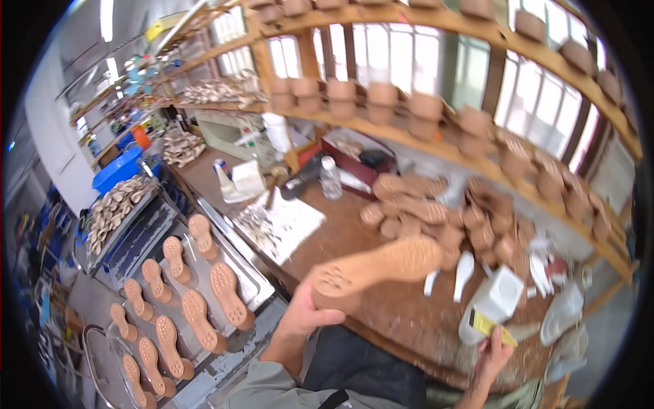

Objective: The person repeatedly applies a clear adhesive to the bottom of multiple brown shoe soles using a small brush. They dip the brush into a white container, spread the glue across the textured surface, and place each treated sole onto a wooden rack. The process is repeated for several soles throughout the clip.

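So the counter here is a scuffed brown top with pale specks near its front edge, running under a wall of windows with wooden shelves of brown heeled pieces across the top of the frame. A blotchy white sheet and a clear bottle sit around upper center, a heap of brown soles right of center, and a metal tray with rows of similar soles takes up the lower left. The held sole is mid-frame, seen over the counter's front part, tread side facing the camera. Heel end's at the left, toe at the right, long axis nearly sideways with the toe a bit higher in the frame. Left hand is wrapped round the heel end, thumb along the near side. Right hand, lower right, has a flat yellow thing pinched in its fingers, right by a white container; can't tell if they touch. The counter's front edge slants from upper left to lower right, passing under the left hand's side. Bare wood shows between the sole and the container, plus a patch between the sheet and the heap, while the heap crowds the toe's far side.
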Demonstrator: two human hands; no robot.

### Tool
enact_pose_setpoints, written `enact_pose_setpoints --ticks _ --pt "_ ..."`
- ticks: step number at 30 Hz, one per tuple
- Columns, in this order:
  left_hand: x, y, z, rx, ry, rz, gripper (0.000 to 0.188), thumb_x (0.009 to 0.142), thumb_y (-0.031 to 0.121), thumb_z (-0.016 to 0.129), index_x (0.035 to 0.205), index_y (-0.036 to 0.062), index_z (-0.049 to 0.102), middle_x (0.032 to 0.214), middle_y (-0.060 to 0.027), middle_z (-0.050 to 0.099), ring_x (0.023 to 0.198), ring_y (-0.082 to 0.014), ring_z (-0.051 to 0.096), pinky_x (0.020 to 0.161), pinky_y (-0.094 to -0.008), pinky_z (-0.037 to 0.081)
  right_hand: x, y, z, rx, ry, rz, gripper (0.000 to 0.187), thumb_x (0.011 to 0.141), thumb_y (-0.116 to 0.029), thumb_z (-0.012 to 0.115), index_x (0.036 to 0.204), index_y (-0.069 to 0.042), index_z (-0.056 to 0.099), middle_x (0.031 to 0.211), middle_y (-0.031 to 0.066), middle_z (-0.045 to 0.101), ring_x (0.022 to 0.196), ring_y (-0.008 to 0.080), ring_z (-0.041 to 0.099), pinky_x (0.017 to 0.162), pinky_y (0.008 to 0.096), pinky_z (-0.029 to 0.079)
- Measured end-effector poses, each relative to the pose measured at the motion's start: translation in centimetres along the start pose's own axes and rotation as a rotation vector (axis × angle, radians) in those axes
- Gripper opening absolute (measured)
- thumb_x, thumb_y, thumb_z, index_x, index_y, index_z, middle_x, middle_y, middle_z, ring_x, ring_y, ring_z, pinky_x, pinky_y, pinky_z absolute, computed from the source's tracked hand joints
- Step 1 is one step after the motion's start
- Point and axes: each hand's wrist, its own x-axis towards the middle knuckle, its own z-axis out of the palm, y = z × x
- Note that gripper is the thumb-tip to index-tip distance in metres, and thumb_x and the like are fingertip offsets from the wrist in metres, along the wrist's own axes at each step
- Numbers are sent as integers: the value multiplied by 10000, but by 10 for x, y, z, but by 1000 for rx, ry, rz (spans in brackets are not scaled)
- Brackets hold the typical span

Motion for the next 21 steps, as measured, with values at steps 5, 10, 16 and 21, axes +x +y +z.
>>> enact_pose_setpoints --ticks 5,10,16,21 --pt "103 145 -5 -32 248 827 776 647 271 758 1296 13 419 1255 -154 505 1117 -305 518 919 -491 426 47 -15 87 -21 -145 42 160 889 -174 631 875 -22 585 607 9 536 406 74 439 377 204 313" --pt "253 286 -12 147 285 896 617 744 191 695 1265 -22 442 1188 -104 540 1080 -200 528 941 -357 414 63 -145 181 -209 -360 20 155 883 -63 621 747 10 619 666 11 575 558 89 469 511 245 367" --pt "430 395 -49 399 259 703 471 763 178 718 1133 -19 503 1056 -83 601 944 -147 572 842 -302 460 85 -206 221 -217 -332 -56 278 878 -36 623 618 -28 524 608 5 520 553 88 415 531 256 346" --pt "499 366 -79 478 308 639 516 707 190 779 1089 -28 508 994 -96 620 889 -159 595 769 -304 497 89 -187 206 -175 -164 -106 153 886 -145 617 839 0 604 616 25 544 410 89 447 377 220 341"
